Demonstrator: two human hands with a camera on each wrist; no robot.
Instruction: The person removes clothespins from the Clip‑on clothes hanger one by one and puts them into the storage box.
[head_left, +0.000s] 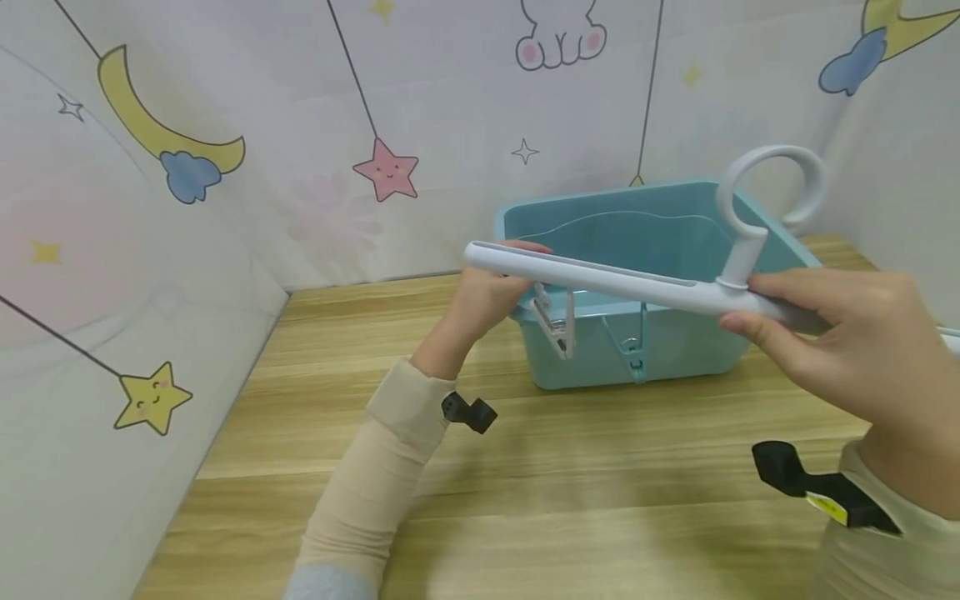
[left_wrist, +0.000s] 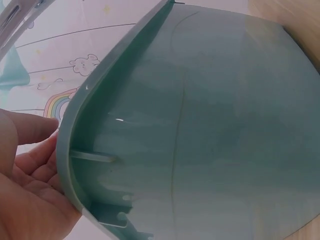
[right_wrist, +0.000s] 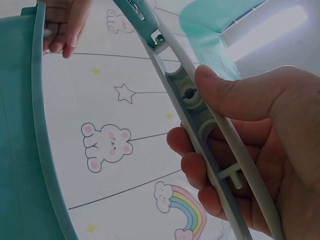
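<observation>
My right hand (head_left: pixel 847 342) grips a white plastic hanger (head_left: pixel 622 279) with a ring-shaped hook (head_left: pixel 813 179), its bar tilted across the front of a light-blue bin (head_left: pixel 585 358). The right wrist view shows the thumb on one side of the bar's hollow underside (right_wrist: pixel 202 127) and the fingers on the other. A white clip (head_left: pixel 561 329) and a teal clip (head_left: pixel 628 346) hang below the bar. Beside the bin's left rim (left_wrist: pixel 65 145) is my left hand (left_wrist: pixel 35 175), its fingers loosely bent and partly hidden behind the rim. Nothing clearly shows in its grasp.
The bin stands on a wood-grain table (head_left: pixel 525 500), close to a patterned cloth backdrop (head_left: pixel 450 100). More cloth (head_left: pixel 75 333) borders the left side. Part of another white piece (head_left: pixel 951 337) shows at the right edge.
</observation>
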